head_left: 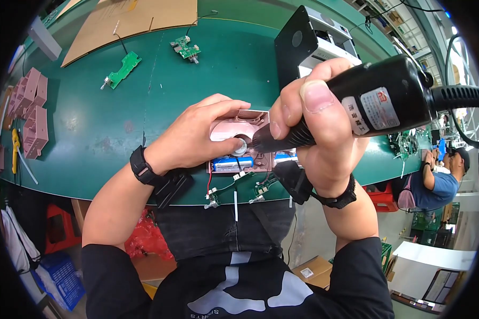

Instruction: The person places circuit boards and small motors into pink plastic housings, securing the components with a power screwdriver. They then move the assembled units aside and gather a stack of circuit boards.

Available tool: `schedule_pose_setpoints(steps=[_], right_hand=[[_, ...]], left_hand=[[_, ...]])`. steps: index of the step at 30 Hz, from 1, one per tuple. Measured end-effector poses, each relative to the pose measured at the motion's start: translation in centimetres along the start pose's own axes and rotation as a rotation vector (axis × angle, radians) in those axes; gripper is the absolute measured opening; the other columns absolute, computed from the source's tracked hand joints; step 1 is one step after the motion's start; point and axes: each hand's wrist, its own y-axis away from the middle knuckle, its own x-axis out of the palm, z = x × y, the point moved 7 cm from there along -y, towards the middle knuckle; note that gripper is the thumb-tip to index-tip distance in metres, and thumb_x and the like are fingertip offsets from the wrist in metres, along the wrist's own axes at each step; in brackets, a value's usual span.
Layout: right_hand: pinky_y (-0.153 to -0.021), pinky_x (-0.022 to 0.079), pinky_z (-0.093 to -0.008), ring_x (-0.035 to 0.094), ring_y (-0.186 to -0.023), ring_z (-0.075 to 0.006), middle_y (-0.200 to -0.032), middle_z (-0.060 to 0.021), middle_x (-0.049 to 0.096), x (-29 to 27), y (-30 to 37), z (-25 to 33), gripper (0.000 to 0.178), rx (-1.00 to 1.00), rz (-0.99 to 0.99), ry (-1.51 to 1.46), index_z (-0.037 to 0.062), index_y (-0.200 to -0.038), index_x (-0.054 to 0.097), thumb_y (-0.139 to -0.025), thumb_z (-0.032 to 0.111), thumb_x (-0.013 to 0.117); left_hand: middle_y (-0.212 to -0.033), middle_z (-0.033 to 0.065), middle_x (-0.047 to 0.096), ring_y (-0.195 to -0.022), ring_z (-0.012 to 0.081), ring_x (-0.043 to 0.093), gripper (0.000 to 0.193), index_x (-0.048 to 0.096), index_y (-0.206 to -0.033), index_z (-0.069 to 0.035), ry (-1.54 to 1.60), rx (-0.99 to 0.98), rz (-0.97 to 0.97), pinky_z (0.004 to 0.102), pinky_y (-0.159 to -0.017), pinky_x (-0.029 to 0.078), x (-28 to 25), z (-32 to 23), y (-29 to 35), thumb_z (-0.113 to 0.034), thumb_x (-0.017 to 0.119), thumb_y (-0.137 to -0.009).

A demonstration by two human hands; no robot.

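- The left hand (199, 133) lies over the left side of an open, pale pink plastic housing (228, 129), its thumb well apart from its index finger; whether the other fingers grip the wall cannot be told.
- Its thumb tip rests on a round, silver-coloured part (241, 146) inside the housing.
- The right hand (324, 119) is closed around a thick, black, cylindrical corded power tool (375, 98), held slantwise with its tapered nose at the housing, just beside the round part; contact at the tip is hidden.
- The housing sits on the green table (197, 69) at its near edge, directly before the person.
- A blue cylindrical battery (233, 164) lies along the housing's near side.
- Nearer the person, two small green circuit boards (220, 190) with wires lie at the table's edge.
- Farther back is a long green circuit board (125, 69); pink plastic shells (35, 130) stand at far left.
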Motion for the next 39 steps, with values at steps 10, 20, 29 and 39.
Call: schedule_pose_setpoints(steps=[10,20,29,39], right_hand=[[-0.063,0.049,-0.0385,0.056,-0.062,-0.0208,-0.08,-0.0088,0.059,-6.7,-1.3,7.0,0.018,-0.26,-0.092,-0.281,0.0059,-0.107,0.058,-0.101,0.022,0.061],[-0.063,0.048,-0.0377,0.057,-0.064,-0.0228,-0.075,-0.0092,0.059,-14.9,-5.1,4.9,0.022,-0.352,-0.398,0.04,0.0009,-0.098,0.059,-0.099,0.022,0.066],[-0.063,0.048,-0.0369,0.057,-0.065,-0.022,-0.075,-0.009,0.059,-14.8,-7.7,1.9,0.023,-0.136,-0.316,0.085,0.0009,-0.1,0.059,-0.099,0.023,0.065],[-0.062,0.045,-0.0331,0.054,-0.063,-0.0179,-0.081,-0.0059,0.057,-2.7,-0.1,6.1,0.038,-0.136,0.028,-0.284,0.0053,-0.117,0.054,-0.102,0.04,0.056]], left_hand=[[-0.118,0.0146,0.069,-0.102,0.0274,0.069,0.049,0.066,-0.132,-0.003,0.088,-0.095,-0.03,0.0368,-0.093,0.055,-1.4,0.7,-0.5,-0.018,0.079,-0.087],[-0.093,0.0107,0.073,-0.085,0.0207,0.066,0.024,0.077,-0.111,-0.001,0.009,-0.243,-0.036,0.0322,-0.076,0.051,-1.2,2.3,-1.0,-0.018,0.068,-0.098],[-0.093,0.0123,0.074,-0.083,0.0215,0.067,0.025,0.077,-0.111,0.0,-0.008,-0.225,-0.086,0.0327,-0.075,0.052,-1.3,2.6,-0.3,-0.02,0.066,-0.1],[-0.092,0.012,0.075,-0.081,0.0232,0.07,0.027,0.078,-0.105,-0.001,0.03,-0.217,-0.103,0.0334,-0.073,0.054,-0.8,3.0,0.1,-0.025,0.067,-0.1]])
